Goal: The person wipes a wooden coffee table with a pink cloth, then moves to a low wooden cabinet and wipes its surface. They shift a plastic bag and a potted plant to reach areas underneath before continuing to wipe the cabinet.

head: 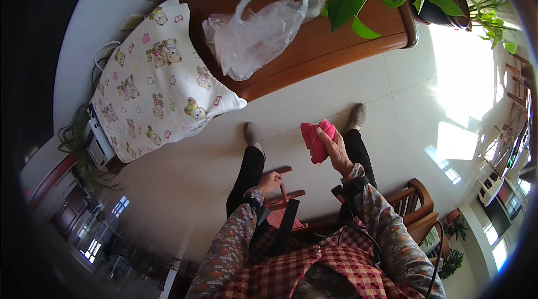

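Observation:
My right hand [335,150] grips a bunched pink cloth [318,139] above the tiled floor, between my legs. My left hand [270,181] is lower and to the left, beside my left knee, with its fingers curled near the wooden legs of a small stool [287,193]. Whether those fingers touch the stool cannot be told. Ahead of me, a crumpled clear plastic bag [262,34] lies on a brown wooden cabinet [328,53]. A white cloth with a bear print [159,84] covers something at the cabinet's left end.
Leafy potted plants [447,2] stand at the cabinet's right end. A white device [100,143] shows under the printed cloth, beside a spiky plant [80,147]. A wooden chair [414,198] is at the lower right. Bright sunlight falls on the floor at right.

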`<move>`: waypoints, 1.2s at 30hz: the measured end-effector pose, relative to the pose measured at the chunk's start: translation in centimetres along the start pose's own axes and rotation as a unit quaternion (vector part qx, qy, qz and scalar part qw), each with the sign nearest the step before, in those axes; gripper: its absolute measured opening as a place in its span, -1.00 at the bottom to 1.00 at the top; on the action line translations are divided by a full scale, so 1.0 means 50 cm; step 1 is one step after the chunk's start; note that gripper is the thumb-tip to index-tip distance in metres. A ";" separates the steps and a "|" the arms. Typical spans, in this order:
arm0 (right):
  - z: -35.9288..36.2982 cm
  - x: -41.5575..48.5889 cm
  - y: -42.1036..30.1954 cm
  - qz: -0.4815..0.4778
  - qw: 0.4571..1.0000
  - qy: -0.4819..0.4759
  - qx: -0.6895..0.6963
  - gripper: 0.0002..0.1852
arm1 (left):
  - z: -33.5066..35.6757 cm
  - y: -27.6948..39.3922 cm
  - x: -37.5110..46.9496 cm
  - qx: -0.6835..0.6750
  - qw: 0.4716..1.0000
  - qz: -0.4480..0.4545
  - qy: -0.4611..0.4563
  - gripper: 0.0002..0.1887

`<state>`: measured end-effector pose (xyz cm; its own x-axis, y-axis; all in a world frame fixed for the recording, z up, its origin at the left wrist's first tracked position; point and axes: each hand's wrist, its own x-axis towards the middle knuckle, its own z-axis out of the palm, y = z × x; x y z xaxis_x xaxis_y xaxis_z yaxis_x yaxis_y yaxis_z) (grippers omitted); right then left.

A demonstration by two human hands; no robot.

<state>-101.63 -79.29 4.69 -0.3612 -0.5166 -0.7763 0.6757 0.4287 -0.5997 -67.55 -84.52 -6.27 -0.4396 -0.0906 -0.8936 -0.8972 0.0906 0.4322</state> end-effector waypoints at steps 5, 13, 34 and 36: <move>-0.098 0.049 0.063 0.017 0.999 0.028 0.040 -0.58 | 0.204 -0.086 0.008 0.154 0.958 -0.153 -0.185 -0.13; -0.136 0.091 0.135 0.042 0.994 0.064 0.078 -0.49 | 0.289 -0.185 -0.030 0.193 0.920 -0.138 -0.312 -0.13; -0.175 0.189 -0.016 -0.063 0.990 -0.005 -0.128 -0.34 | 0.313 0.349 0.279 -0.015 0.951 0.207 -0.229 -0.52; -0.179 0.206 -0.043 -0.059 0.981 -0.030 -0.182 -0.27 | 0.266 0.364 0.303 -0.049 0.926 0.335 -0.168 -0.46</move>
<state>-112.53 -78.91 -3.75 -0.3765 -0.6165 -0.6916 0.3541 0.5940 -0.7223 -89.98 -71.04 -13.55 -0.8761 0.2679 -0.4009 -0.4341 -0.0768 0.8976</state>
